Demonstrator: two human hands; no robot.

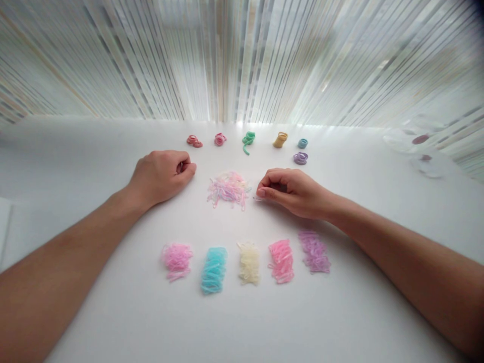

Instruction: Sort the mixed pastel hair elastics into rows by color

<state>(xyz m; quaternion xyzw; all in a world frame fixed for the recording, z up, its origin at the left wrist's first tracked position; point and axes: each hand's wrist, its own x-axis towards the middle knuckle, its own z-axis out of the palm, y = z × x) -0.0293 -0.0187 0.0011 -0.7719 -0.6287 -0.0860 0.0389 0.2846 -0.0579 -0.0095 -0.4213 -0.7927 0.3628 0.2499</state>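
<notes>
Head view: right hand (289, 192) pinches a band (257, 198) just right of the pile (229, 190)
Hands apart; left hand (163, 176) curled, thumb against fingers, contents hidden. Pile lies on the table (242, 327) between them. Grip lightly, draw the band sideways so the pile does not snag, and keep the wrist clear of the purple bunch (314, 253)

Your left hand (162, 175) curls into a loose fist; your right hand (293, 192) pinches, pointing left. Your forearms (86, 239) slant in from near left and right.
</notes>
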